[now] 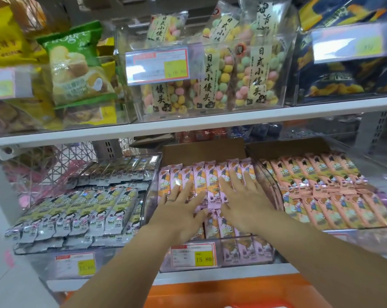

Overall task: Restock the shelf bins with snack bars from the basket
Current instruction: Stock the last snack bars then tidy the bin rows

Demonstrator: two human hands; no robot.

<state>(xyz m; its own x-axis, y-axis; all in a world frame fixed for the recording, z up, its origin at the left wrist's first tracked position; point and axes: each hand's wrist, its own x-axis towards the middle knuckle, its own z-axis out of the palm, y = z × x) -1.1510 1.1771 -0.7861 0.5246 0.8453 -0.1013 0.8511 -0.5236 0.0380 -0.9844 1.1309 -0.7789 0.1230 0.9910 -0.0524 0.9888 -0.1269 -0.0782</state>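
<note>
In the middle shelf bin, pink snack bars lie under flat, spread fingers of both the left hand and the right hand.

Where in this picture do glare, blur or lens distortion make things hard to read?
Head view, top right: glare washes out the upper right price label. Head view, left edge: the yellow bags are soft and smeared. Head view, middle: the white shelf edge looks slanted and slightly bowed, likely a wide-angle effect. The middle price tag, left hand, right hand and pink snack bars are fairly sharp.
</note>
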